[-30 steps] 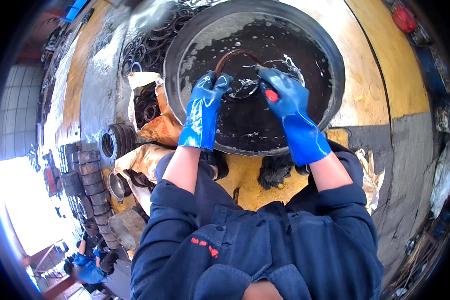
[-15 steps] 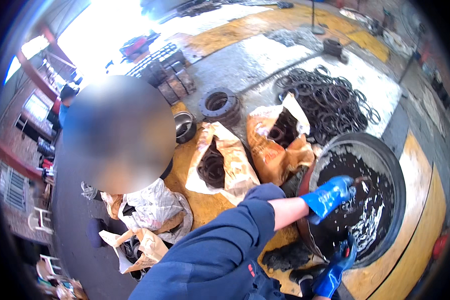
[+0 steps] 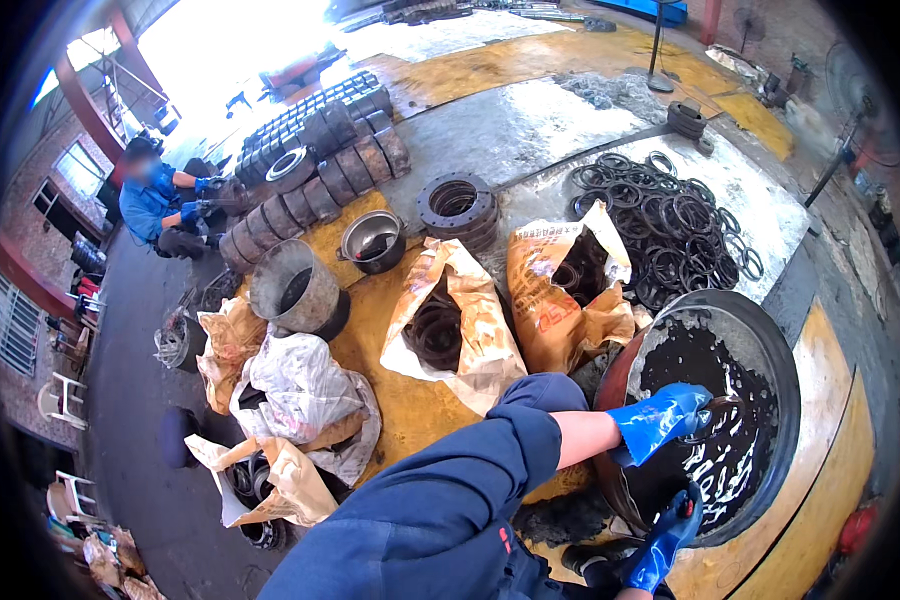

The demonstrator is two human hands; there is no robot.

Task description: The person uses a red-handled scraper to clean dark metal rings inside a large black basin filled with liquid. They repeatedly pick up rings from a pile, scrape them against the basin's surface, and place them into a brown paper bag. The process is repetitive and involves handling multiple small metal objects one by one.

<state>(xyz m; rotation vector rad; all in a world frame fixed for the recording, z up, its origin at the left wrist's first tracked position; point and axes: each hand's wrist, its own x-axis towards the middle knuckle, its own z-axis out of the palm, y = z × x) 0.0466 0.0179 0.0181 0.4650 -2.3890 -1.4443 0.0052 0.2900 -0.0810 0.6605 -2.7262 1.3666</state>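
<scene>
Both my hands wear blue rubber gloves over a wide round tub (image 3: 778, 360) of black, glossy liquid. My left hand (image 3: 668, 418) reaches in from the left, fingers closed on a dark, wet ring (image 3: 720, 416) above the surface. Lower down, near the tub's front edge, is my right hand (image 3: 676, 522). Its fingers look curled together, with a dark patch at them; whether they hold anything is unclear. Left of the tub stand two open paper sacks, one orange-brown (image 3: 542, 300) and one paler (image 3: 480, 345), with dark rings inside.
Behind the tub lies a heap of black rings (image 3: 660, 225). Flanged rings (image 3: 457, 205), a metal pot (image 3: 373, 242) and a grey bucket (image 3: 295, 290) stand farther left. More sacks (image 3: 300, 385) sit nearby. A seated person (image 3: 155, 205) in blue is beside rows of dark cylinders (image 3: 310, 200).
My view has shifted, so the floor items sit differently in the picture. My left hand stays over the tub, and the ring at it now shows more clearly. My right hand remains near the front edge.
</scene>
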